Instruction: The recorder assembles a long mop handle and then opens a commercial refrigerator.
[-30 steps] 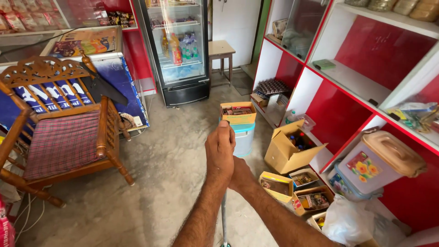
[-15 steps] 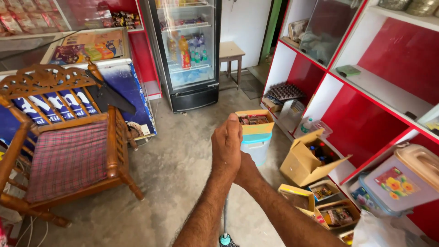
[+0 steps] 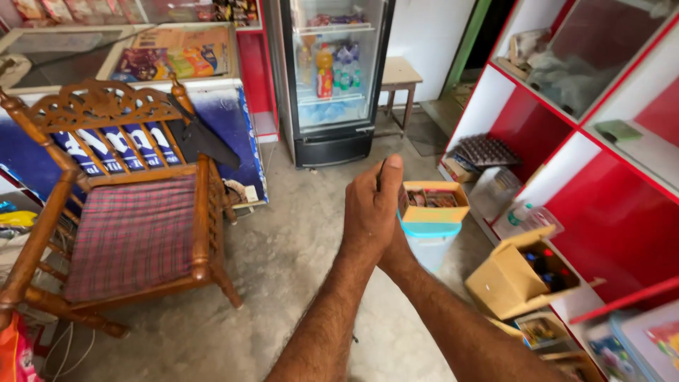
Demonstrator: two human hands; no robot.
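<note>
Bare concrete floor [image 3: 297, 269], grey and mottled, lies under everything, and above it the two hands meet at the middle of the view. The left hand [image 3: 369, 209] is in front, its grip closed, thumb upright, around a thin dark handle [image 3: 380, 173] that just peeps out above the fingers — what sort of tool it belongs to I cannot tell. The right hand [image 3: 397, 249] is tucked behind the left and mostly hidden; it seems pressed against it, but whether its grip is closed cannot be told.

Just beyond the hands stands a pale bin with a blue lid [image 3: 430, 237], and on the lid rests an open yellow carton [image 3: 433, 201] of small packets. To the right an open cardboard box [image 3: 520, 272] sits on the floor at the foot of red and white shelving [image 3: 601, 212], with more small boxes near it.

To the left stands a carved wooden armchair [image 3: 120, 205] with a checked red cushion. Behind it is a glass-topped counter [image 3: 141, 64] — blue-fronted, with coloured packets under the glass. At the back wall a glass-door fridge [image 3: 332, 78] holds bottles, and a small wooden stool [image 3: 399, 78] stands beside it.
</note>
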